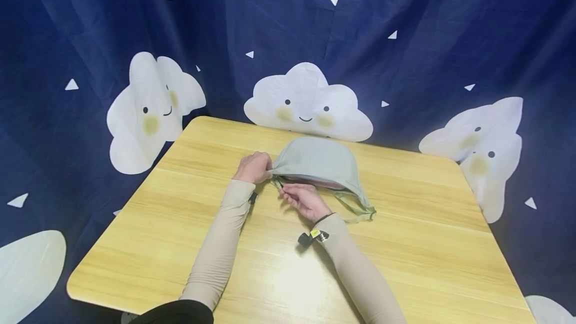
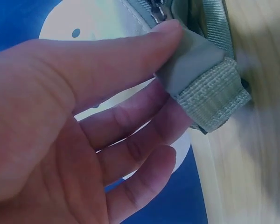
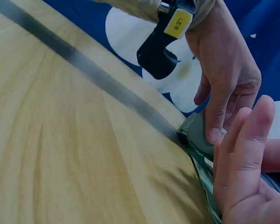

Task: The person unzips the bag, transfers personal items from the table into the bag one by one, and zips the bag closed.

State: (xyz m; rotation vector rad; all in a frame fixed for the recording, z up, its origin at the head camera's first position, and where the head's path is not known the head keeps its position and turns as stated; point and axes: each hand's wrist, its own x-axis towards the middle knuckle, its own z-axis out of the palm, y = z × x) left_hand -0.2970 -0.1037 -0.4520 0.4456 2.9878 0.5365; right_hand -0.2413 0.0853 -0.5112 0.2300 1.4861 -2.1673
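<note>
A pale green waist bag lies on the table, its long front zipper parted along the side nearest me. My left hand grips the bag's left end; in the left wrist view the thumb and fingers pinch the end tab, which has a woven strap loop. A metal zipper slider shows just beyond that thumb. Close beside it, my right hand pinches what looks like the dark zipper pull. In the right wrist view, its own fingers hide the grip.
The wooden table has rounded corners. A green strap with a buckle trails from the bag's right end. Behind the table hangs a dark blue curtain with white clouds. Both wrists carry small black cameras.
</note>
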